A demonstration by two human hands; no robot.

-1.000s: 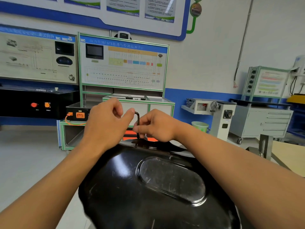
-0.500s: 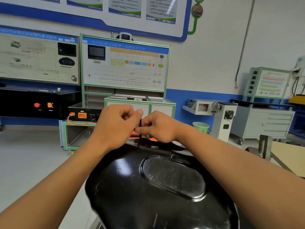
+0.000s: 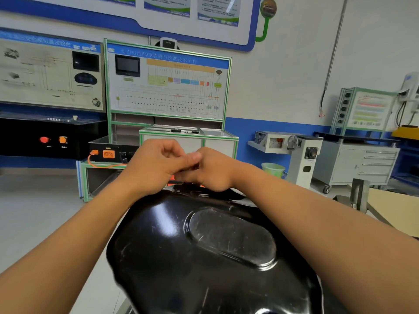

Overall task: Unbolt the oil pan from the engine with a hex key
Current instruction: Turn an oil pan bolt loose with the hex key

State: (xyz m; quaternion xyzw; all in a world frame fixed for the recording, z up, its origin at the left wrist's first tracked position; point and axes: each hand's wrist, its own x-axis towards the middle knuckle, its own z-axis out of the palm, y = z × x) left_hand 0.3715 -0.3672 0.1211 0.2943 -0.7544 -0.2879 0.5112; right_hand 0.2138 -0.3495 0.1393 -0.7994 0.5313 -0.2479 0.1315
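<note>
Hands curled, touching: left hand, right hand; cannot tell what held. Oil pan — glossy black, scratched oval boss.

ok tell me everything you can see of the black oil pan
The oil pan is glossy black, apparently painted pressed metal, its domed bottom turned up toward the camera. A long oval pressed panel in its middle is scuffed with fine scratches; light glints off the surface. It fills the lower centre of the view. The left hand and right hand meet, fingers curled, just above its far rim; whether they touch it cannot be told.
</note>
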